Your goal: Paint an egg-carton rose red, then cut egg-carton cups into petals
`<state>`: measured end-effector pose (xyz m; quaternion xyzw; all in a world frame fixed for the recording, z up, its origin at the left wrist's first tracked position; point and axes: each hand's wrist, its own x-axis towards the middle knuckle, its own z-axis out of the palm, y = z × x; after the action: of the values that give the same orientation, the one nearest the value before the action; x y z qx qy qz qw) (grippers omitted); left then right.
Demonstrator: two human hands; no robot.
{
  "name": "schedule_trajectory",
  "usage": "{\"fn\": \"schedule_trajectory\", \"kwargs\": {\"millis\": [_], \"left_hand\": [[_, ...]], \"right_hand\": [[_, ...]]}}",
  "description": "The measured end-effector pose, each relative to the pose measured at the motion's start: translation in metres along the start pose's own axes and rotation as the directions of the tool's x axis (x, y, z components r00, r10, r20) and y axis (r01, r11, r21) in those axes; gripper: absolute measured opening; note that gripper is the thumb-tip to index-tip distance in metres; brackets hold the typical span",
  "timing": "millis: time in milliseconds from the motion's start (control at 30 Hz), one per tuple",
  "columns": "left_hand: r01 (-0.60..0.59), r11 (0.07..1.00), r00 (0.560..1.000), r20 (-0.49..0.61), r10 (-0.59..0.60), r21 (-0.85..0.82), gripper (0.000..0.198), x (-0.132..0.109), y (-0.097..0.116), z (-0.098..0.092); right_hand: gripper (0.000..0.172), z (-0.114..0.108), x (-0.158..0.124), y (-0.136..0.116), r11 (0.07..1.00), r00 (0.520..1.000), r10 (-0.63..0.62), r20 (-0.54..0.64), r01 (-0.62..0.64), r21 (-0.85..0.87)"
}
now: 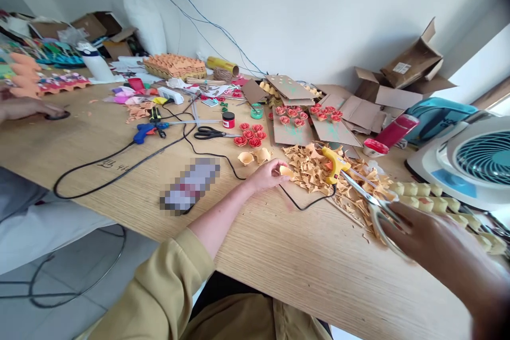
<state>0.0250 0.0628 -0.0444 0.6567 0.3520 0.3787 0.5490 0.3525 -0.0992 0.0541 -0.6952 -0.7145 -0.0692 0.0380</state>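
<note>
Head view: left hand (266,176) has a little peach cup (286,171) pinched, mid-frame. Right hand (434,234) is wrapped round some scissors (372,200) at lower right, blades pointing up-left toward the yellow glue gun (337,166) among peach scraps (305,171). Red flowers (255,141) sit just above centre frame.

Pale orange cup-shaped piece (286,171), partly covered by the left hand (270,176)
The blurred right hand (432,234) hides part of the pale-handled silver scissors (363,192). A flat rectangular object (189,186) is pixelated out. The right edge cuts off the white, teal-grilled fan (474,154); the left edge, a co-worker's arm (16,109). Black handwriting (115,164) on the tan wooden table (263,255) is unclear.
</note>
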Motion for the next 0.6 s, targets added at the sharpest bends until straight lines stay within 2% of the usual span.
{"fn": "schedule_trajectory", "kwargs": {"millis": [100,200,267,367,600], "left_hand": [[-0.08,0.99,0.984,-0.15,0.098,0.119,0.04,0.001,0.001,-0.003],[-0.109,0.979,0.974,-0.179,0.14,0.169,0.04,-0.001,0.004,-0.004],[-0.119,0.972,0.968,-0.192,0.159,0.205,0.041,-0.002,0.005,-0.003],[-0.14,0.959,0.96,-0.204,0.193,0.248,0.041,-0.003,0.004,0.0],[-0.136,0.903,0.966,-0.149,0.213,0.409,0.044,-0.008,0.008,0.004]], "right_hand": [[0.039,0.002,0.029,-0.057,0.977,0.996,0.047,-0.073,-0.031,0.213],[0.043,0.025,0.044,-0.089,0.892,0.997,0.014,-0.075,0.022,0.452],[0.043,0.045,0.044,-0.096,0.843,0.999,-0.007,-0.043,0.029,0.537],[0.042,0.066,0.038,-0.095,0.816,1.0,-0.015,0.016,0.003,0.578],[0.034,0.073,0.035,-0.09,0.799,0.999,0.008,0.035,-0.027,0.6]]}}
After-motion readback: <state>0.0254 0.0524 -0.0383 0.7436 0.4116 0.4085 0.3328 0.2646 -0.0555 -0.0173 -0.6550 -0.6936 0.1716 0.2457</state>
